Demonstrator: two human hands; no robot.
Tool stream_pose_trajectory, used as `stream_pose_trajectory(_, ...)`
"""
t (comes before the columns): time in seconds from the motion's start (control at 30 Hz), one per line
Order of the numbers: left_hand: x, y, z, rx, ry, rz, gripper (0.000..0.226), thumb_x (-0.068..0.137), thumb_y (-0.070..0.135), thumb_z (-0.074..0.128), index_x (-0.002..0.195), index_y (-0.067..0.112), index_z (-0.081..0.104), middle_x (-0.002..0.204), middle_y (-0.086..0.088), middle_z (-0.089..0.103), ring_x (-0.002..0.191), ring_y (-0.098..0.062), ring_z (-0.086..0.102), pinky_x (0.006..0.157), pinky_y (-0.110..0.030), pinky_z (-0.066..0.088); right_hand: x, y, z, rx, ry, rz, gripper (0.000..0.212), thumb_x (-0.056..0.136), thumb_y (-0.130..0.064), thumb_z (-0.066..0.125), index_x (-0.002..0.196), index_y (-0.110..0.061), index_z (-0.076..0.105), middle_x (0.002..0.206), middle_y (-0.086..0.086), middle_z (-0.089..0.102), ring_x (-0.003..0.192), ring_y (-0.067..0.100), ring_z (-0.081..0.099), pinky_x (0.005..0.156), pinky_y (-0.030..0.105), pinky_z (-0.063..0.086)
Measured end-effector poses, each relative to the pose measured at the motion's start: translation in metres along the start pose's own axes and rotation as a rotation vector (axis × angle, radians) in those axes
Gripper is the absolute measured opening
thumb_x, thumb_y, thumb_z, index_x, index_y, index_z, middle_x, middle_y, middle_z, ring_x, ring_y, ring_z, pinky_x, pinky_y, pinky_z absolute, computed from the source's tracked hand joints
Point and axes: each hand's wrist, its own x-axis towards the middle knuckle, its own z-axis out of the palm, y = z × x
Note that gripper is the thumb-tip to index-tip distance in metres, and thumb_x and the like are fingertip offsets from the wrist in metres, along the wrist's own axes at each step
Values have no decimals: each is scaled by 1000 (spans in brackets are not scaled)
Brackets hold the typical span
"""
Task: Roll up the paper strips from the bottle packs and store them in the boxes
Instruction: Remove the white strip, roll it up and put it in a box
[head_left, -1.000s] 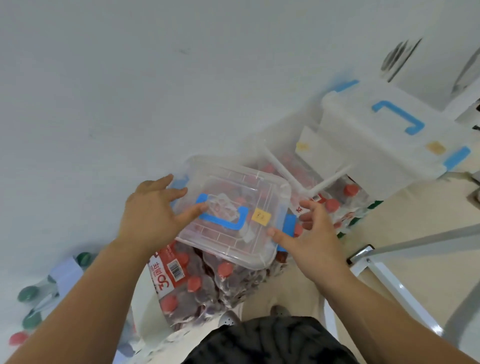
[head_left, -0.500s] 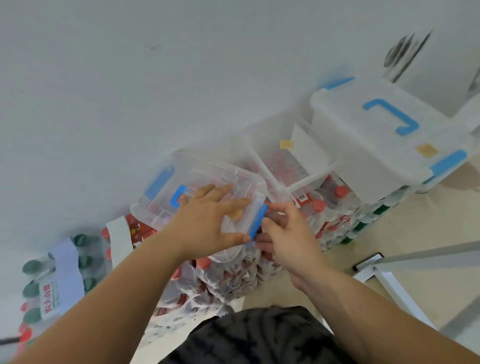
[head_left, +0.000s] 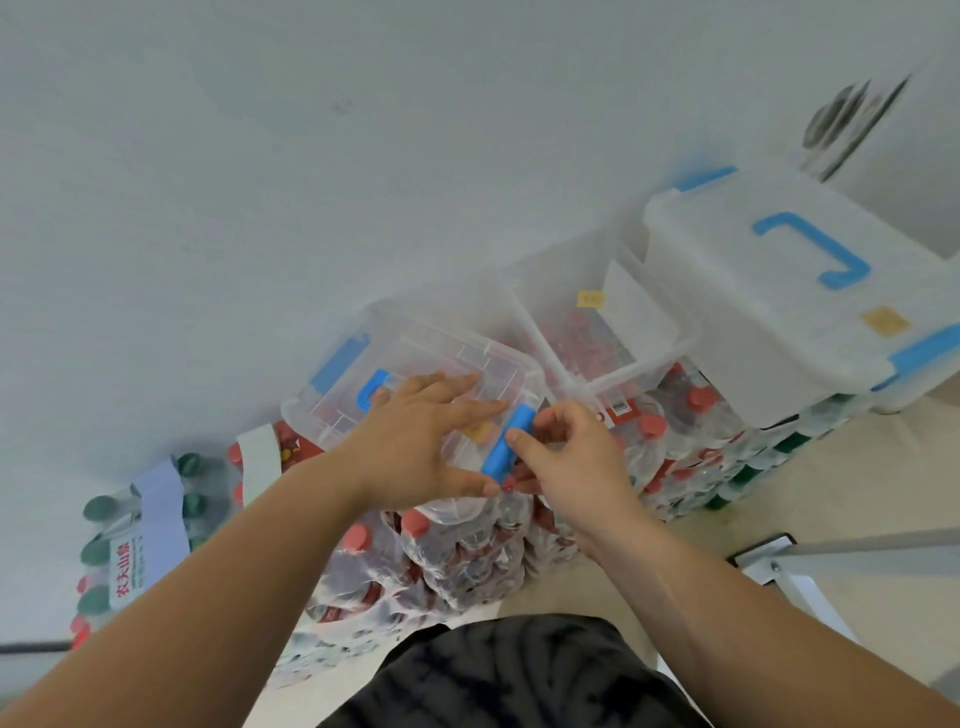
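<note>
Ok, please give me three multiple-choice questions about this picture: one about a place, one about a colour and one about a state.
1. Where does the small box under the left hand stand?
A. on the floor
B. on red-capped bottle packs
C. on a chair

2. What colour is the latch at the right hand?
A. blue
B. green
C. yellow

3. How is the middle box?
A. lidded
B. upside down
C. open, no lid

Answers:
1 B: red caps show right below the box.
2 A: the latch by the thumb is blue.
3 C: its rim is bare and its inside shows.
</note>
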Motion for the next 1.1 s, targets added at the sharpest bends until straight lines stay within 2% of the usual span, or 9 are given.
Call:
stream_pose_trajectory(0.1,-7,-1,2,-76,90,2,81,73,78,59,145,52,33,161,17,22,150,-14,16,120,-50,22,-9,-2,1,-260,85,-169,20,90,-36,73,89,-25,57,95,-4,61,84,12,62,69,23,50)
stream_pose_trajectory(0.2,-16,-16,2,-228,328,-33,63,79,65,63,136,41,52,152,12,41,141,-9,32,117,-36,29,-20,-14,9,-301,116,-406,21,89,-42,70,87,-27,55,91,-7,54,81,9,55,69,17,46)
stream_pose_trajectory(0.3,-25,-52,4,-265,553,-153,49,83,48,72,128,34,61,143,6,52,135,-15,41,113,-34,31,-19,-31,29,-422,27,-553,14,92,-36,70,97,-29,59,100,-13,55,92,6,55,78,22,49)
stream_pose_trajectory(0.4,-33,-95,-1,-286,667,-291,46,84,44,70,126,27,62,136,0,58,129,-23,47,111,-40,36,-5,-46,57,-659,-114,-573,29,93,-41,64,121,-30,62,130,-9,52,125,16,48,105,37,44)
stream_pose_trajectory(0.5,-36,-132,-4,-362,603,-424,54,84,40,70,134,28,55,138,0,54,129,-24,48,110,-41,39,10,-56,90,-950,-220,-488,50,99,-53,50,147,-41,43,165,-2,25,155,28,12,126,44,11)
stream_pose_trajectory(0.63,-30,-157,1,-729,422,-542,70,83,45,72,145,32,42,139,3,52,118,-19,56,92,-43,53,23,-53,122,-1175,-235,-376,62,100,-66,26,157,-49,11,171,-9,-8,155,28,-22,124,56,-13)
stream_pose_trajectory(0.83,-21,-164,9,-1097,347,-427,60,87,33,73,141,21,49,124,3,65,104,-13,66,90,-30,51,24,-42,133,-1329,-142,-327,71,91,-76,15,157,-50,7,171,-11,-7,155,25,-24,122,56,-18)
stream_pose_trajectory(0.93,-19,-162,6,-1070,427,-350,45,86,23,73,129,26,59,107,8,71,90,-8,71,81,-30,58,22,-41,137,-1336,-94,-320,79,83,-80,5,157,-50,7,171,-10,-5,156,26,-21,123,57,-14)
stream_pose_trajectory(1.1,-9,-167,2,-907,466,-270,44,85,29,70,127,24,63,113,4,70,95,-12,69,88,-41,58,18,-36,146,-1339,-20,-235,78,82,-79,5,155,-53,-1,171,-11,-9,155,26,-23,123,57,-14)
